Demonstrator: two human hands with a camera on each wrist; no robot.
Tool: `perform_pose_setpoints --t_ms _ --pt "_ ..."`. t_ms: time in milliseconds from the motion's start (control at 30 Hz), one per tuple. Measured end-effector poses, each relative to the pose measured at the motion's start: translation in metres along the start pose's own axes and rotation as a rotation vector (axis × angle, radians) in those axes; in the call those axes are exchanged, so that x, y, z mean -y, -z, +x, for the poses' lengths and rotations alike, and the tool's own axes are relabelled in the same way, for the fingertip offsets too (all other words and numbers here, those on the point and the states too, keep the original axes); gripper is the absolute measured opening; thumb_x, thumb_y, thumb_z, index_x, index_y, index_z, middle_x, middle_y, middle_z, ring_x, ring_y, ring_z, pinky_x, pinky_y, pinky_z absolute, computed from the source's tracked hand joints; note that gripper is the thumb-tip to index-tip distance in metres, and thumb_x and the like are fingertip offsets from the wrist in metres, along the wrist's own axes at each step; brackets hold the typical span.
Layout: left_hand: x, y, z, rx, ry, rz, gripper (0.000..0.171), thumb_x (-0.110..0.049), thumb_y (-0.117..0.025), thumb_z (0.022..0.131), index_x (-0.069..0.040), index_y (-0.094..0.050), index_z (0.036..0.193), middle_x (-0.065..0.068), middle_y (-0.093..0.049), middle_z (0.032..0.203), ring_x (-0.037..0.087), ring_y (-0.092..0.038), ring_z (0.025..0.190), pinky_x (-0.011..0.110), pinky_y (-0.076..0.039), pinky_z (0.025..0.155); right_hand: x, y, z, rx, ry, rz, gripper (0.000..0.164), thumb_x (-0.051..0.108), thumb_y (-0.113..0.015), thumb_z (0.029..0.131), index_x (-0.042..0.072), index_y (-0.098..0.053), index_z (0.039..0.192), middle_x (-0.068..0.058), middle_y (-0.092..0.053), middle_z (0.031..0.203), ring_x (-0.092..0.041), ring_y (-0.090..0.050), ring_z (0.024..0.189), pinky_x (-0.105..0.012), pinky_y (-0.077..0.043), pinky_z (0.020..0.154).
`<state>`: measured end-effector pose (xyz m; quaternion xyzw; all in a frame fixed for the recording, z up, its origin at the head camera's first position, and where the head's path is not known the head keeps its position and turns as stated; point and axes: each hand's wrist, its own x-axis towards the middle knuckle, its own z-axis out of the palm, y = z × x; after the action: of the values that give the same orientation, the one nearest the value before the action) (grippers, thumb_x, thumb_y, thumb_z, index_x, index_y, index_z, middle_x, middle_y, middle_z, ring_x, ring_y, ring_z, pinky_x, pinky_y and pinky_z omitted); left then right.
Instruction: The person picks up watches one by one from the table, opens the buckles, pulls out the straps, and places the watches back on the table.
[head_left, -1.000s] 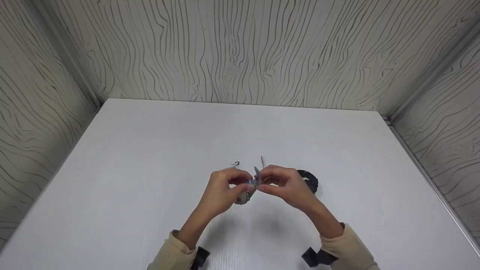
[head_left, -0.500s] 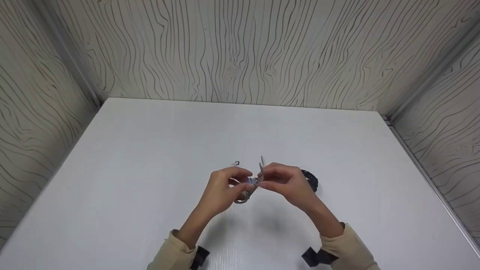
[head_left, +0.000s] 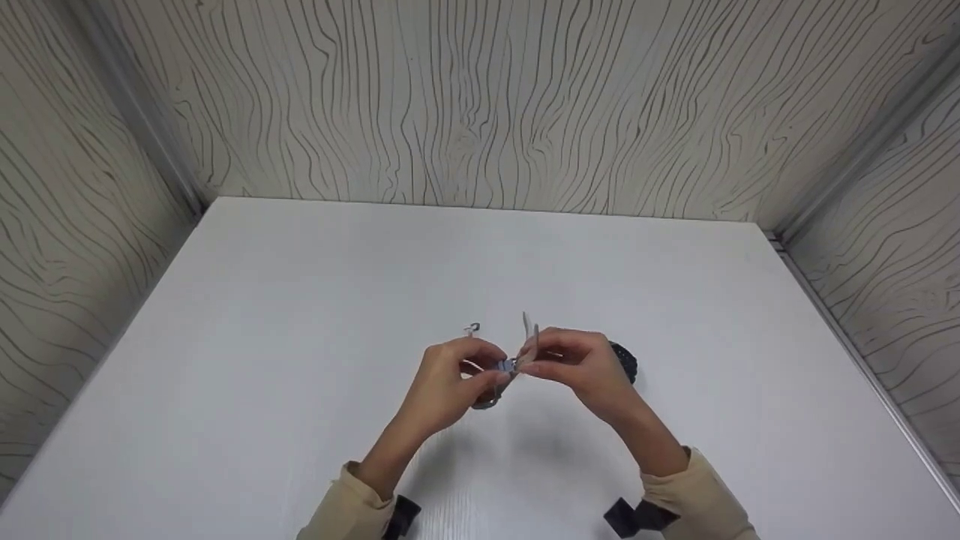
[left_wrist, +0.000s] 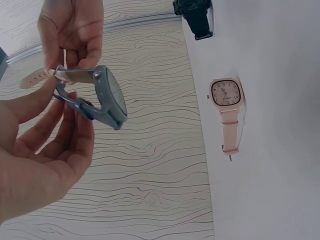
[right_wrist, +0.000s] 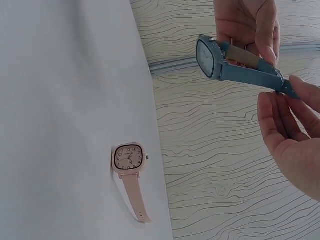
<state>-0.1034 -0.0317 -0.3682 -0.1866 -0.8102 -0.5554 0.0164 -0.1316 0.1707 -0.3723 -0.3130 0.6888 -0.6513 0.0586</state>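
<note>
A blue wristwatch [right_wrist: 247, 75] is held in the air between both hands, its strap bent into a loop. My left hand [head_left: 446, 379] pinches the strap near the buckle [head_left: 507, 365] between thumb and fingers. Opposite it, my right hand [head_left: 581, 367] pinches the strap's free end [left_wrist: 36, 78], whose beige underside shows in the left wrist view. The square watch case [left_wrist: 111, 97] hangs away from the fingers and shows its side there; its dial [right_wrist: 205, 56] shows in the right wrist view. Fingers partly cover the buckle, so how the strap runs through it is unclear.
A pink wristwatch [left_wrist: 226, 93] lies dial up on the white table [head_left: 337, 285], mostly behind the hands in the head view. Beside the right hand lies a black wristwatch [head_left: 624, 363]. Wood-patterned panels [head_left: 465, 105] enclose the table's back and sides.
The free strap end at my right fingers has swung to the right and now stands up more. My right hand has shifted slightly right; the left has barely moved.
</note>
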Motion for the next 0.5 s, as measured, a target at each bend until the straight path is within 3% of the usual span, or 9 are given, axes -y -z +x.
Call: perform_pose_setpoints --t_ms 300,500 --pt "-0.0041 -0.0042 0.0039 -0.001 -0.039 0.044 0.016 -0.01 -0.066 0.084 -0.004 -0.067 0.099 0.002 -0.064 0.09 0.015 -0.06 0.085 0.031 -0.051 0.077 0.0023 0.0002 0.0003 -0.03 0.003 0.004 0.014 -0.002 -0.065 0.081 -0.009 -0.063 0.093 -0.013 -0.063 0.09 -0.023 -0.062 0.085 -0.035 -0.052 0.077" --pt "-0.0075 -0.0086 0.0086 -0.046 -0.084 0.058 0.008 -0.01 -0.065 0.085 -0.005 -0.068 0.091 0.001 -0.064 0.086 0.013 -0.059 0.084 0.024 -0.05 0.074 0.004 -0.0013 0.0011 -0.01 0.033 0.012 0.014 -0.005 -0.063 0.082 -0.01 -0.062 0.094 -0.014 -0.062 0.091 -0.023 -0.062 0.085 -0.037 -0.052 0.077"
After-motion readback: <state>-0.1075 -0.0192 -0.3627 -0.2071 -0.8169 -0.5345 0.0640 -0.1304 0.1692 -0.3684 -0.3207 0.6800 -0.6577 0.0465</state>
